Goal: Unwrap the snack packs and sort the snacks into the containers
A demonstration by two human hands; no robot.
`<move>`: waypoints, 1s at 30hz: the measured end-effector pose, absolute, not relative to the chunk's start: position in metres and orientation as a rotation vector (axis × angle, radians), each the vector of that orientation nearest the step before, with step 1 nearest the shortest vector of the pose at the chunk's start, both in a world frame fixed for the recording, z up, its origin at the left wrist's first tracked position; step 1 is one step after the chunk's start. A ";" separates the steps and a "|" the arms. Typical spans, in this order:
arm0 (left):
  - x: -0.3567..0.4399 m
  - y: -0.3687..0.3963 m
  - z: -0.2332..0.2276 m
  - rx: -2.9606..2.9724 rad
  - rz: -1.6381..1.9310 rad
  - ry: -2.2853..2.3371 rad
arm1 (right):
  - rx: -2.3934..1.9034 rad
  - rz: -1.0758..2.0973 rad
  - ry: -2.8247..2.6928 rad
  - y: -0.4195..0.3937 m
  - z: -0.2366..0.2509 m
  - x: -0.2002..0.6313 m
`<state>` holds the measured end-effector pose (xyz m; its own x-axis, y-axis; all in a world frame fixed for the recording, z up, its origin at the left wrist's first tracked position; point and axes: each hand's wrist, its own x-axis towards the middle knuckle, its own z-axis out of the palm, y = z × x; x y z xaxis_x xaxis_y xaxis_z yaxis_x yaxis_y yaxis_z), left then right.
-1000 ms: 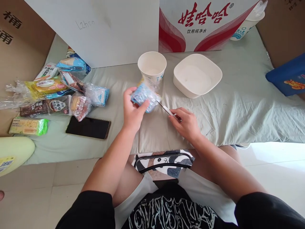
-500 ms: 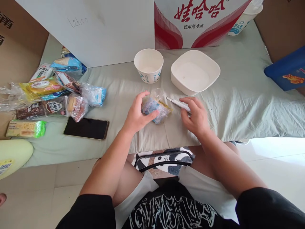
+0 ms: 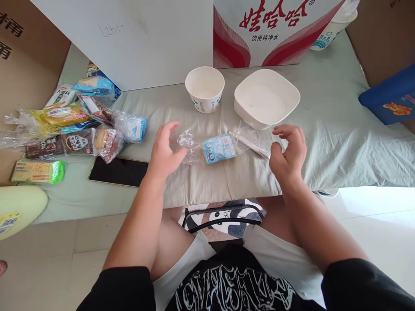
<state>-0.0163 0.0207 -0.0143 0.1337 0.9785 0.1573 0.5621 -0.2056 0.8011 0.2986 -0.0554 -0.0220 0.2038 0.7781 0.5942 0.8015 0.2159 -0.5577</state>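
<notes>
A blue and yellow snack packet [image 3: 219, 148] with clear, crumpled wrapper ends lies flat on the cloth between my hands. My left hand [image 3: 167, 149] is open beside the wrapper's left end, fingers curved and apart. To the right, my right hand [image 3: 289, 151] hovers open with thumb and fingers parted, nothing between them. A slim white and grey utility knife [image 3: 253, 146] lies just right of the packet, partly under its clear wrapper end. Behind these stand a white paper cup [image 3: 205, 88] and a white squarish bowl [image 3: 266, 97].
Several wrapped snacks [image 3: 76, 119] are heaped at the left, with a black phone [image 3: 118, 171] in front of them. A big white carton [image 3: 155, 39] stands along the back. At right are a blue package [image 3: 391, 97] and another paper cup [image 3: 333, 30].
Both hands have moved apart, away from the packet. The right hand has let go of the knife, now lying on the cloth. The packet is spread out flat with its wrapper ends extended.
</notes>
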 end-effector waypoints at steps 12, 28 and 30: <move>0.002 0.006 0.004 2.117 0.708 1.264 | -1.650 -0.177 -1.444 -0.056 -0.021 0.280; 0.009 0.016 -0.004 1.406 0.796 1.372 | -1.486 0.128 -2.222 -0.060 -0.039 0.259; 0.008 0.018 -0.007 1.433 0.811 1.389 | -1.513 0.173 -2.228 -0.061 -0.038 0.261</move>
